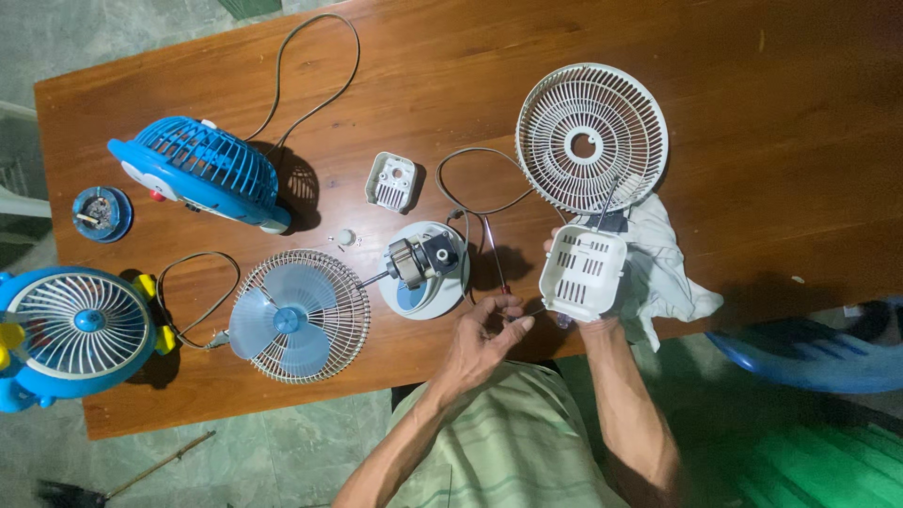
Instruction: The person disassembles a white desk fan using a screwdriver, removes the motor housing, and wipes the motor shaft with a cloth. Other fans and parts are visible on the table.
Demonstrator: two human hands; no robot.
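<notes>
Right grip (581, 315) clamped on my white slotted plastic motor housing (583, 271), left grip (484, 329) pinching a red-handled screwdriver (496, 266); slippage could gouge the wooden desk (752, 141).

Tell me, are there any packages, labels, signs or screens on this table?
None that I can make out. The wooden table holds only fan parts: a white grille, a blue fan, and the white vented cover in the right hand.

In my right hand (576, 318) I hold a white, boxy plastic fan motor cover (583, 271) with vent slots, tilted over the table edge. My left hand (484, 334) pinches a thin red-handled screwdriver (496, 266) just beside it.
</notes>
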